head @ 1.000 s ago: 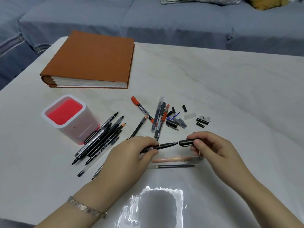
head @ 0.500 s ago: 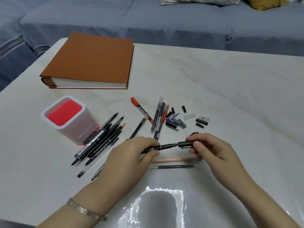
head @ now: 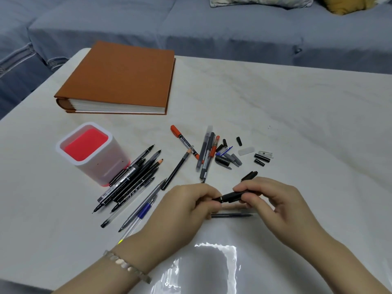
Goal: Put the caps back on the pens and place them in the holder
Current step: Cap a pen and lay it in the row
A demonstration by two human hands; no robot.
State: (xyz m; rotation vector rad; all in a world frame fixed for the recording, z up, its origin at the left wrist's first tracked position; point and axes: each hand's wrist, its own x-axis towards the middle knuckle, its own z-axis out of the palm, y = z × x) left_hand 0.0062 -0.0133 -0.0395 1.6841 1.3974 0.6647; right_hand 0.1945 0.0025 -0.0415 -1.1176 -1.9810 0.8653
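1. The left hand (head: 182, 209) hovers just above the worktop (head: 297, 124), its fingers (head: 201, 193) curled round the pen (head: 217, 199). Most of the barrel is hidden in the fist. Hold this hand firm as the anchor and let the other do the pushing.
2. The right hand (head: 275, 200) pinches the cap (head: 233, 195) between thumb and fingers (head: 248, 185). The cap looks nearly home, with a pale ring showing at the seam. Push straight along the barrel, not at an angle, until it stops. Whether it has clicked I cannot tell.
3. Two spare pens (head: 231, 215) lie on the worktop right under the hands. Stay lifted so they do not roll.
4. The holder (head: 106, 166) stands upright to the far left with a pile (head: 131, 183) of pens against its base. No pen shows inside. Lower the capped pen in from above, clear of the pile.
5. The loose caps (head: 224, 160) lie beyond. Match the next one by colour and width.
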